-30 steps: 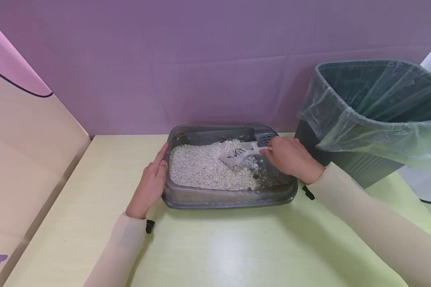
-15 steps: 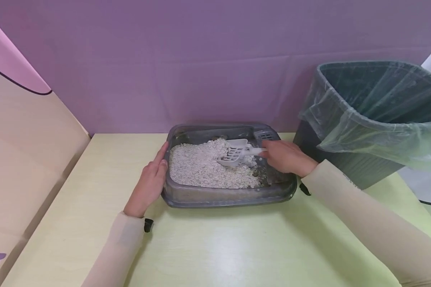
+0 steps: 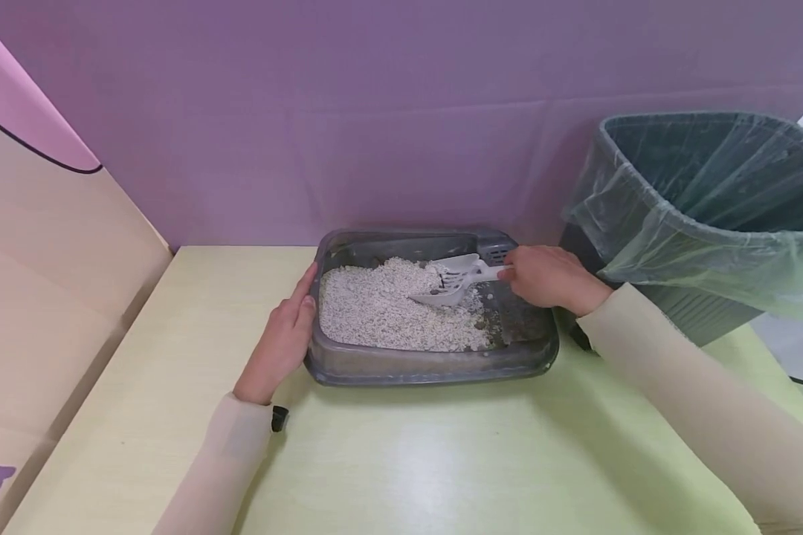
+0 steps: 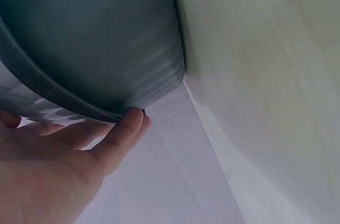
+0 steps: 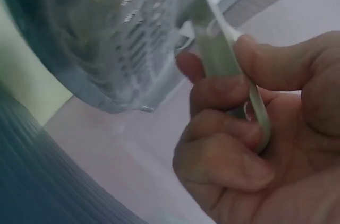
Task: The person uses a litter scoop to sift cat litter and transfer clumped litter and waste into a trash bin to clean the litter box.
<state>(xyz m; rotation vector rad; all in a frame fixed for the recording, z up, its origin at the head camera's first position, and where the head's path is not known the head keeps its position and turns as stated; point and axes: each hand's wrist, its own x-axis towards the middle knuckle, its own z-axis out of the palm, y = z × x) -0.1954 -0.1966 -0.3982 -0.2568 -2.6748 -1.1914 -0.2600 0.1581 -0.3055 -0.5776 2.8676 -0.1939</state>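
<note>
The left hand (image 3: 282, 343) lies flat, fingers straight, against the left wall of the grey litter tray (image 3: 348, 365), which looks like a way of bracing it so it does not slide. Inside, pale litter (image 3: 381, 316) is heaped toward the left, leaving the tray's right end nearly bare. The white slotted scoop (image 3: 451, 279) is tilted with its front edge in the litter near the back; the right hand (image 3: 547, 279) has its fingers curled round the handle, clear in the right wrist view. A lined bin (image 3: 702, 223) stands just beside the tray, handy for the scoop. The worktop (image 3: 442, 461) is pale yellow-green, with a purple wall (image 3: 375, 111) behind.
</note>
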